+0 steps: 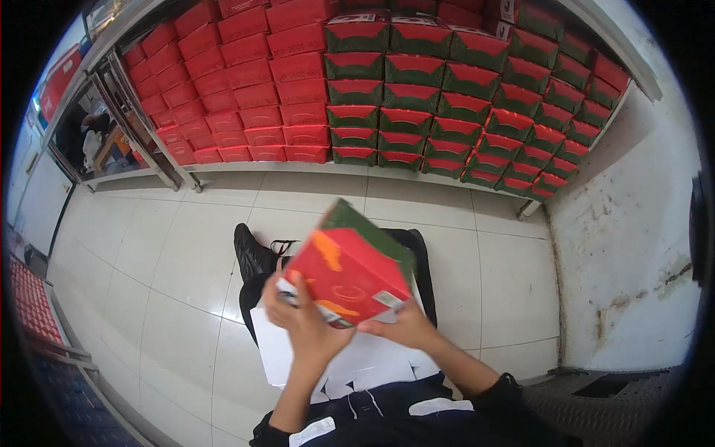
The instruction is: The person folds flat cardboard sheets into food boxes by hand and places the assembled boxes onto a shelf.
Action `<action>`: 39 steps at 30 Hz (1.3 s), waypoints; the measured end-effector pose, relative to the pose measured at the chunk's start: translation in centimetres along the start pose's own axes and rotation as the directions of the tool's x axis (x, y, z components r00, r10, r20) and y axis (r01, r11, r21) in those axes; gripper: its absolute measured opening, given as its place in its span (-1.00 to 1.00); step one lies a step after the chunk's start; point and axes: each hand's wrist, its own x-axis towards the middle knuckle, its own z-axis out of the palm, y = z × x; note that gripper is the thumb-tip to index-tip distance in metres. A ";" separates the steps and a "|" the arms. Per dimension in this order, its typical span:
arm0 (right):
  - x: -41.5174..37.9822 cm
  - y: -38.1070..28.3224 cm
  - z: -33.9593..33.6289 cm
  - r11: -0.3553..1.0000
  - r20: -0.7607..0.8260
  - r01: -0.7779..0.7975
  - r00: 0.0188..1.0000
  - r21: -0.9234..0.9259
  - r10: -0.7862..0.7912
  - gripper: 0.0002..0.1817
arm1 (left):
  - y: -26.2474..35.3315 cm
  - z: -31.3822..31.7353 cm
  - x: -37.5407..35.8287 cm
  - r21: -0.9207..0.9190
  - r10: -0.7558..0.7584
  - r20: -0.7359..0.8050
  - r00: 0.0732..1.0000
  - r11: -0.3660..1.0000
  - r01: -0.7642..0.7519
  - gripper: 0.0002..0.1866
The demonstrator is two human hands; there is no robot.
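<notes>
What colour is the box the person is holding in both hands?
The box is mainly red with orange markings and a dark green side, seen in the head view.

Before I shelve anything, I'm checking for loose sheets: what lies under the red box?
White papers on the lap show below the red box, held by left hand and right hand. Directly beneath is covered.

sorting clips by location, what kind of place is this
Likely a stockroom or packing area: stacked red boxes and green boxes fill a long shelf, and both hands, left hand and right hand, hold one box.
</notes>
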 end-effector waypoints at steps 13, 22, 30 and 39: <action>3.9 0.8 -2.2 0.973 -0.347 -0.069 0.938 -0.221 -0.012 -0.10 | -3.0 0.9 0.3 -0.695 -0.238 0.684 0.690 0.078 0.715 -0.24; 4.0 -2.6 -4.2 -0.121 0.355 0.356 0.723 -0.927 -0.592 -0.46 | -0.4 1.3 2.1 -0.802 -0.274 0.591 0.759 -0.093 0.590 -0.32; 16.1 -8.9 -18.5 -0.232 0.208 0.033 0.578 -0.972 -0.789 -0.22 | 1.7 -1.3 6.8 -0.801 -0.148 0.509 0.848 0.279 0.530 -0.10; 28.0 -11.9 -30.2 -0.424 -0.169 -0.312 0.925 -0.850 -0.342 0.07 | 0.2 -0.1 4.4 -0.714 -0.290 0.600 0.746 0.228 0.663 -0.20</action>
